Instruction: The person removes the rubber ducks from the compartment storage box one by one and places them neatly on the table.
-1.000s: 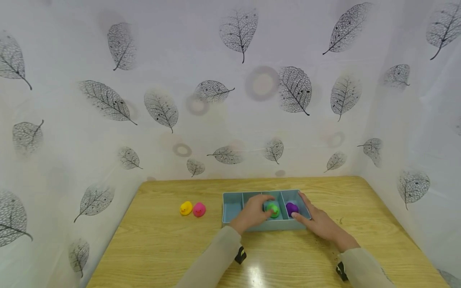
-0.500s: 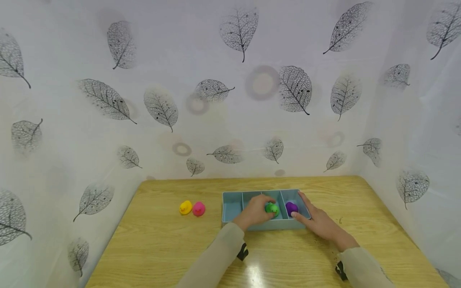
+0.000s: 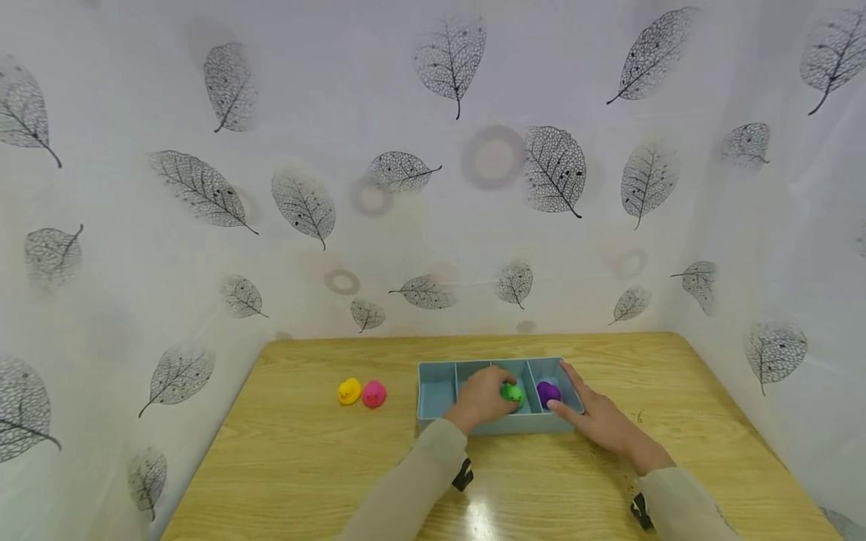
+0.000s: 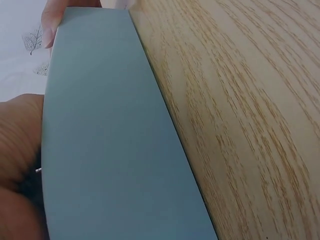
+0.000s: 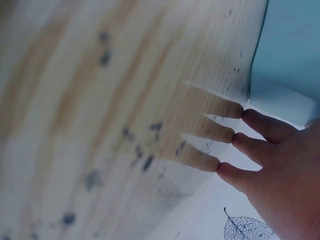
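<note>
A pale blue box (image 3: 436,389) with several compartments in a row stands on the table. My left hand (image 3: 483,396) reaches into it with thumb and fingers curled round a green rubber duck (image 3: 513,394). In the rightmost compartment sits a purple rubber duck (image 3: 548,393). My right hand (image 3: 602,422) grips the box's right end, thumb over the front corner and index finger along the side rim. The right wrist view shows its other fingers (image 5: 267,127) touching the tabletop beside the box. The box's front wall (image 4: 105,125) fills much of the left wrist view, hiding the green duck.
A yellow rubber duck (image 3: 349,391) and a pink rubber duck (image 3: 373,394) stand side by side on the wooden table (image 3: 304,451), left of the box. A white leaf-patterned curtain (image 3: 433,225) borders the table at the back and sides.
My left hand's fingers, spread over the green duck at first, have closed round it, and the hand has shifted slightly right. My right hand stays at the box's end.
</note>
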The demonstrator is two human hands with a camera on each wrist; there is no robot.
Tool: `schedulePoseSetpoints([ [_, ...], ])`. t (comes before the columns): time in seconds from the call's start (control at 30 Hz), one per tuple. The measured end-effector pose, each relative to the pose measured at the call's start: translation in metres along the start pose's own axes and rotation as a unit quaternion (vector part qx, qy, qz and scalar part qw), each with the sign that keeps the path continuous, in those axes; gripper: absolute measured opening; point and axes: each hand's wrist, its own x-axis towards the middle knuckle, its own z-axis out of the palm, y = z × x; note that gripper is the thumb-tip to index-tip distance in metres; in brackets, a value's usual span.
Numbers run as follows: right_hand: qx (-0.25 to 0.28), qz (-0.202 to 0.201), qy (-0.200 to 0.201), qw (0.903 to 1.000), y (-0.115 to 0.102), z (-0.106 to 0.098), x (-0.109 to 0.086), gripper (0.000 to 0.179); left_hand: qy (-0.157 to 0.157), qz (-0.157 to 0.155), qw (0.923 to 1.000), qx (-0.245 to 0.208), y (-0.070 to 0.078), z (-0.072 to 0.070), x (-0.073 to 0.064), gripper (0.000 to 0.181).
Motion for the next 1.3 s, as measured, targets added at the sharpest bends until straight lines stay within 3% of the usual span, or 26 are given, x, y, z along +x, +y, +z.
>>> schedulePoseSetpoints([
  [0.27,-0.002,0.001,0.002,1.0000,0.002,0.001,0.000,0.090,0.012,-0.009,0.9993,0.033,0.003,0.004,0.003,0.037],
  [0.5,0.000,-0.001,0.000,1.0000,0.002,0.001,0.000,0.090,0.007,-0.009,0.9994,0.032,0.004,0.004,0.003,0.034],
  [0.97,0.001,-0.008,0.009,0.9999,0.003,0.000,-0.001,0.088,-0.011,0.029,0.9981,-0.052,-0.005,0.007,0.006,0.031],
  [1.3,-0.005,-0.008,0.009,0.9999,0.006,0.002,0.002,0.089,-0.036,0.052,0.9963,-0.059,-0.007,-0.002,0.005,0.034],
])
